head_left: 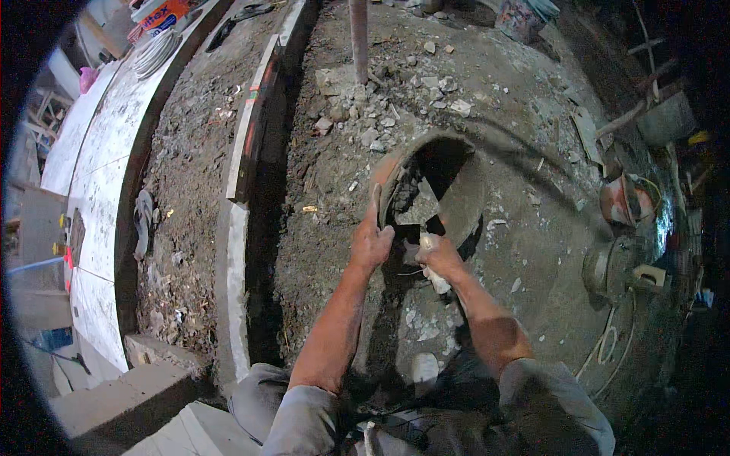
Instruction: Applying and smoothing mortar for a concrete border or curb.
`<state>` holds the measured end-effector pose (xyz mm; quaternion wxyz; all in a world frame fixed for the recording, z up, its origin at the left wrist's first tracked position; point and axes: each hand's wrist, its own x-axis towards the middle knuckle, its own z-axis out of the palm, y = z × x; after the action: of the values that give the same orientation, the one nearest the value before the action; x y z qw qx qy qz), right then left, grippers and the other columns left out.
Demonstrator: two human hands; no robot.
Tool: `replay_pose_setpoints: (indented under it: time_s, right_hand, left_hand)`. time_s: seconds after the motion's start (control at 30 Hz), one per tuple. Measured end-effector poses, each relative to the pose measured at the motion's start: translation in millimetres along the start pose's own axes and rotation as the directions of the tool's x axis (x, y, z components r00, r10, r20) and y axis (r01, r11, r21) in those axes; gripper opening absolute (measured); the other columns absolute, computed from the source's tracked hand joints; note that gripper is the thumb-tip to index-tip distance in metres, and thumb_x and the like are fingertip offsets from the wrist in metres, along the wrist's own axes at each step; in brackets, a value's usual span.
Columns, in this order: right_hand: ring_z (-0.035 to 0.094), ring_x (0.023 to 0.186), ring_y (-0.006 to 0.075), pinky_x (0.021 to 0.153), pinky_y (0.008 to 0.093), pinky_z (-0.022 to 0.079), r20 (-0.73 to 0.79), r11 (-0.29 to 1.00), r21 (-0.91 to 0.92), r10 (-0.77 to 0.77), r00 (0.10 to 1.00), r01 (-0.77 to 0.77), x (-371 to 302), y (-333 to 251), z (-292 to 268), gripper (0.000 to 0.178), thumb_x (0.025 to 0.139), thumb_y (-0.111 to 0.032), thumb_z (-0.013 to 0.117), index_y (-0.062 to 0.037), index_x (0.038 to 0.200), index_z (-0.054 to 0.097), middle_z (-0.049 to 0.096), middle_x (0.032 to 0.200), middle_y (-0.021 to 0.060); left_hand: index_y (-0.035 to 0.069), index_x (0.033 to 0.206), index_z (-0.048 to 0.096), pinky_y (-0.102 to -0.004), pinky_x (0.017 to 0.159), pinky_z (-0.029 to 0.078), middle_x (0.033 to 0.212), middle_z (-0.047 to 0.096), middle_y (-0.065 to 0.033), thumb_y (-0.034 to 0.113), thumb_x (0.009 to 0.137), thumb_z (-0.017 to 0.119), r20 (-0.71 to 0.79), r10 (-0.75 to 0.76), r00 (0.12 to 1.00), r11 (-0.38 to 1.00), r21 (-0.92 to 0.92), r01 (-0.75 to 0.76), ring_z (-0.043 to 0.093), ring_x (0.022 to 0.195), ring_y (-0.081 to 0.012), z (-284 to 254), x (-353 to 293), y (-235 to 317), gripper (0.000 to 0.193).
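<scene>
A round, dirt-covered bucket (pixel 465 199) stands tilted on the ground in front of me, its mouth facing me. Dark wet mortar (pixel 406 190) clings inside its left part. My left hand (pixel 371 247) grips the bucket's left rim, thumb to the inside and fingers along the outer wall. Closed around a handle, my right hand (pixel 441 257) holds a trowel (pixel 420 207) whose pale, flat blade reaches into the bucket beside the mortar. The handle's pale end shows below my fist. Shadow hides the bottom of the bucket.
Left of me runs a narrow concrete curb (pixel 238 281) with a long straight bar (pixel 255 114) on it. A post (pixel 359 42) stands ahead amid rubble (pixel 380 125). At right are a reddish bucket (pixel 623 199) and a corded power tool (pixel 608 270). White slabs (pixel 99 205) lie far left.
</scene>
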<state>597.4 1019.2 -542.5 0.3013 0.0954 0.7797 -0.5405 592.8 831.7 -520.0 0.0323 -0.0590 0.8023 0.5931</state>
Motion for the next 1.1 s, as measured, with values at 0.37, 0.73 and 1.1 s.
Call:
replay_pose_setpoints:
  time_s: [0.37,0.73,1.1]
  right_hand:
    - [0.057,0.076,0.0333,0.071,0.0423,0.046,-0.260,0.860,-0.489,-0.305,0.916,0.148,2,31,-3,0.036,0.064,-0.026,0.068,-0.0013,0.087,0.054,0.058,0.077,0.0158]
    - [0.058,0.063,0.0175,0.057,0.0336,0.047,0.070,0.953,-0.211,-0.207,0.976,0.218,-119,20,88,0.029,0.069,-0.018,0.070,0.0010,0.083,0.052,0.059,0.072,0.0098]
    - [0.056,0.090,0.0394,0.077,0.0473,0.044,0.191,0.868,-0.483,-0.025,0.981,0.116,-63,65,311,0.052,0.067,-0.019,0.065,-0.0011,0.112,0.046,0.058,0.095,0.0229]
  left_hand:
    - [0.009,0.139,0.016,-0.0347,0.096,0.035,0.129,0.042,-0.0210,0.017,0.072,0.064,-0.081,-0.120,0.989,0.992,0.031,0.123,0.045,0.116,-0.0303,-15,1,-16,0.083]
    - [0.009,0.113,0.056,-0.0368,0.076,0.046,0.097,0.060,-0.0205,0.039,0.076,0.061,-0.484,-0.167,0.859,0.937,0.193,0.291,0.060,0.085,-0.0299,-199,-77,-60,0.048]
    - [0.008,0.117,0.052,-0.0383,0.093,0.037,0.118,0.050,-0.0223,0.028,0.082,0.053,-0.610,-0.168,0.775,0.649,0.523,0.552,0.049,0.109,-0.0370,-296,-216,-81,0.041]
